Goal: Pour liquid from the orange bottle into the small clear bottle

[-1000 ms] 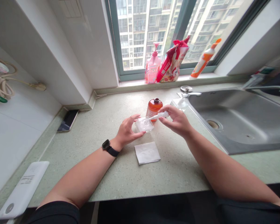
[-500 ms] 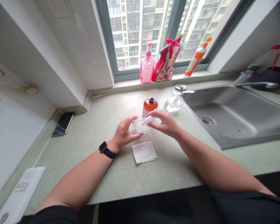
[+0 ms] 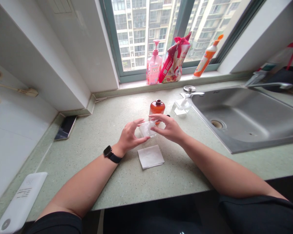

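Note:
A clear, squarish plastic bottle (image 3: 145, 129) is held tilted above the counter, its neck end toward the right. My left hand (image 3: 132, 136) grips its body between thumb and fingers. Thumb and fingertips of my right hand (image 3: 169, 128) close on the whitish neck end; the fingers partly hide it. Just behind stands an open-topped amber bottle (image 3: 157, 107), its lower part covered by my right hand. A small black cap (image 3: 168, 116) shows beside it. On the counter in front lies a folded white paper towel (image 3: 150, 157).
Another clear square bottle with a pump top (image 3: 181, 106) stands by the steel sink (image 3: 249, 120). A phone (image 3: 65, 127) and a white device (image 3: 21, 198) lie at left. A pink pump bottle (image 3: 153, 68), a red bag (image 3: 174, 60) and an orange-white bottle (image 3: 205, 60) line the windowsill.
The held bottle and my right hand have shifted slightly left. The black cap beside the amber bottle has come into view. Both hands keep their grip.

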